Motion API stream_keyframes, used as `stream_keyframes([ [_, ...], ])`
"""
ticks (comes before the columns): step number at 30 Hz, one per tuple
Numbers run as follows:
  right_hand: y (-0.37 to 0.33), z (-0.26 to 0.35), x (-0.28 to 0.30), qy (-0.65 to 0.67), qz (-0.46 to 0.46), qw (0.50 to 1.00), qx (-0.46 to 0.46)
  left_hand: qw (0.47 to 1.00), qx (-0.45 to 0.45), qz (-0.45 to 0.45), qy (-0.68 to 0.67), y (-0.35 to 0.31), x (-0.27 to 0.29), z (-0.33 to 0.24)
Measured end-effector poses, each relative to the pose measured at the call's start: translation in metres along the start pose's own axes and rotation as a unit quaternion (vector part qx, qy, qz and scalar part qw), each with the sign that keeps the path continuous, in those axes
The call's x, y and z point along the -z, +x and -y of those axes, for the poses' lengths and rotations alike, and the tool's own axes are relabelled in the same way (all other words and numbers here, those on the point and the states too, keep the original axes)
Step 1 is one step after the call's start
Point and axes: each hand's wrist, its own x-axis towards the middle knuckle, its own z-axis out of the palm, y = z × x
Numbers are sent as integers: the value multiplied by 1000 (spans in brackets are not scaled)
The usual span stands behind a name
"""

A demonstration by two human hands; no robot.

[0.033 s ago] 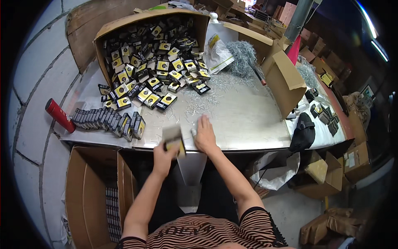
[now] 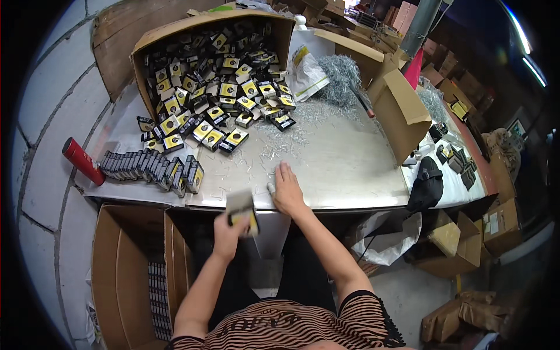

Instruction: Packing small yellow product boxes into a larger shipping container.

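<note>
My left hand point(image 2: 228, 238) grips a small yellow-and-black carton point(image 2: 242, 213) just off the front edge of the metal tabletop point(image 2: 344, 175). The carton is blurred, with a pale grey upper part. My right hand point(image 2: 288, 192) lies palm down at the table's edge, fingers stretched forward; something pale shows at its thumb. Thin silvery nail-like pieces point(image 2: 274, 146) are scattered ahead of it. To the left stands a row of similar cartons point(image 2: 146, 167). Behind them, a large cardboard box point(image 2: 216, 20) lies on its side, spilling many more cartons point(image 2: 233, 90).
A red cylinder point(image 2: 83, 161) leans at the left. Tangled silvery pieces point(image 2: 341, 79) are heaped at the back near a standing cardboard flap point(image 2: 402, 116). A black pouch-like object point(image 2: 427, 184) lies right. Below left is an open carton box point(image 2: 125, 274) holding neatly stacked packs point(image 2: 157, 297).
My left hand has lowered the small carton slightly toward me and to the left. My right hand stays in nearly the same place on the table.
</note>
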Motion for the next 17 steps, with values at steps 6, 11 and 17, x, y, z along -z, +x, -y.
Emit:
stream_keyframes([
  [6, -6, -4, 36, 154, -48, 986, -46, 980, 183, 21, 80, -98, 56, 101],
  [11, -34, 42, 2, 19, -31, 998, 50, 931, 256, 216, 147, -83, 26, 153],
  [17, -90, 78, 35, 20, 63, 998, 26, 910, 367, 178, -68, -78, 28, 146],
])
